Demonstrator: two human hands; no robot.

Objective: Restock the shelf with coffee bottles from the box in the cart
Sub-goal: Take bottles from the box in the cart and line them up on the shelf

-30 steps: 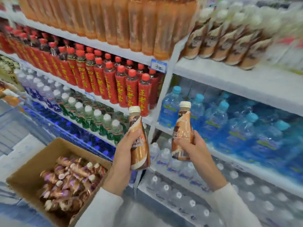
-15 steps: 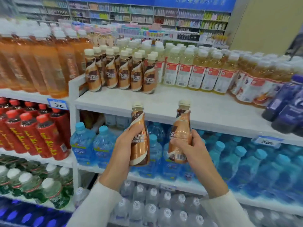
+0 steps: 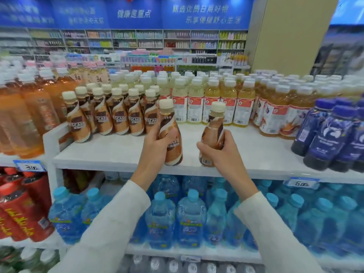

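Note:
My left hand (image 3: 155, 143) grips a brown coffee bottle (image 3: 171, 134) with a cream cap, held upright over the front of the white top shelf (image 3: 110, 152). My right hand (image 3: 220, 149) grips a second coffee bottle (image 3: 213, 127), its base at the shelf's front edge. Whether either base touches the shelf I cannot tell. Behind and left of my hands stand rows of the same coffee bottles (image 3: 118, 117). The box and the cart are out of view.
Orange drink bottles (image 3: 29, 115) fill the shelf to the left behind a white divider (image 3: 49, 138). Yellow juice bottles (image 3: 226, 103) stand behind my right hand, dark blue bottles (image 3: 331, 134) at the right. Blue-capped water bottles (image 3: 191, 215) fill the shelf below; red bottles (image 3: 17, 209) stand lower left.
The view has risen from the box and lower shelves to the top shelf. Both hands have carried their bottles up and forward to the top shelf's front edge.

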